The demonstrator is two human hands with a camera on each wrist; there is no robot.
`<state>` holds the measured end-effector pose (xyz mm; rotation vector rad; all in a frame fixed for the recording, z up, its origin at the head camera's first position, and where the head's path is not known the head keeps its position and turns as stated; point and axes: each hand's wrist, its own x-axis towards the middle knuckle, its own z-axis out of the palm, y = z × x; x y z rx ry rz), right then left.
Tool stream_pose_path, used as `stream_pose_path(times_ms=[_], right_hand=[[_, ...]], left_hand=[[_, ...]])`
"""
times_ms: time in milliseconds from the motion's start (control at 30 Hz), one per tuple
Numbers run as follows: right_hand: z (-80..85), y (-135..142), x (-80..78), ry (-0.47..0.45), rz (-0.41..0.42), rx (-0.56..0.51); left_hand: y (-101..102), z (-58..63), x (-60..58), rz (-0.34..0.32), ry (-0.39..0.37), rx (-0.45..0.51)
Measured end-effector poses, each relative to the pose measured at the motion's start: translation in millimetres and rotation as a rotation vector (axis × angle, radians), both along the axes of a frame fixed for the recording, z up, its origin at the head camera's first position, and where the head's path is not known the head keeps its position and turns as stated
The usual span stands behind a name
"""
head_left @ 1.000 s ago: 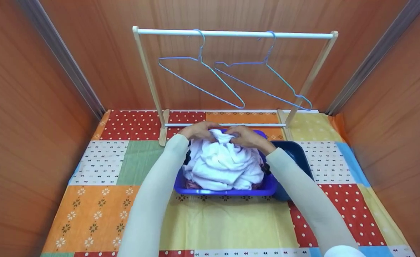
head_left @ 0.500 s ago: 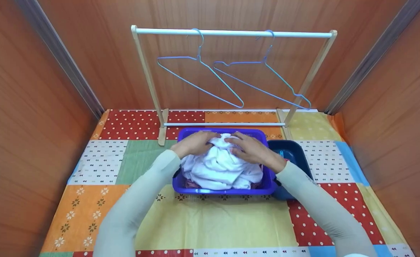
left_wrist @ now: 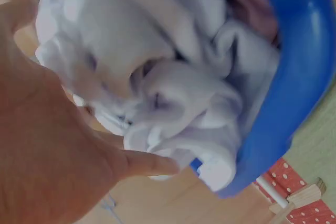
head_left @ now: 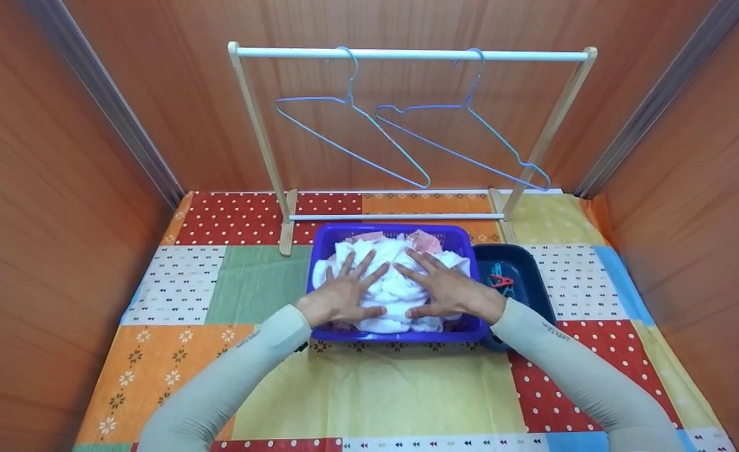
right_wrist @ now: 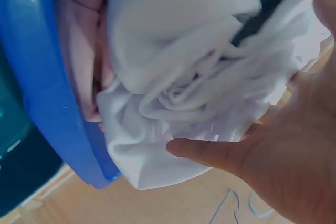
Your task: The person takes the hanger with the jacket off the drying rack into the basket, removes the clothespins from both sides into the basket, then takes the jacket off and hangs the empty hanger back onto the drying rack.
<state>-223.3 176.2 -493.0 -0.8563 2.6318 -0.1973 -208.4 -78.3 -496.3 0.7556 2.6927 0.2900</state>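
A heap of crumpled white cloth (head_left: 397, 285) fills a purple-blue basket (head_left: 400, 337) in the middle of the table. Pink cloth (head_left: 426, 241) peeks out at its back edge. My left hand (head_left: 344, 295) lies spread over the left part of the heap, fingers straight and apart. Over the right part is my right hand (head_left: 447, 292), likewise spread, its thumb pointing toward the other. In the left wrist view the thumb (left_wrist: 149, 163) overlaps the white folds. The right wrist view has the thumb (right_wrist: 205, 153) reaching across the cloth, with pink fabric (right_wrist: 79, 51) along the basket wall.
Behind the basket stands a small garment rack (head_left: 407, 55) with two wire hangers, a left hanger (head_left: 369, 164) and a right hanger (head_left: 463, 160). A dark tray (head_left: 526, 270) with red and blue clothespins (head_left: 501, 280) sits against the basket's right side. Wooden walls enclose the patchwork-covered table.
Both hands have let go of the gathered peak of white cloth and drawn back toward the front, fingers spreading out. The heap now lies flatter, and pink cloth shows at the back.
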Motion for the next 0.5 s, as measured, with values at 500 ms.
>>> stream_pose_path(times_ms=[500], right_hand=[[-18.7,-18.0,-19.9,-0.039,-0.016,0.238]], left_hand=[[26.0,-12.6,-15.7,0.001,-0.110,-0.251]])
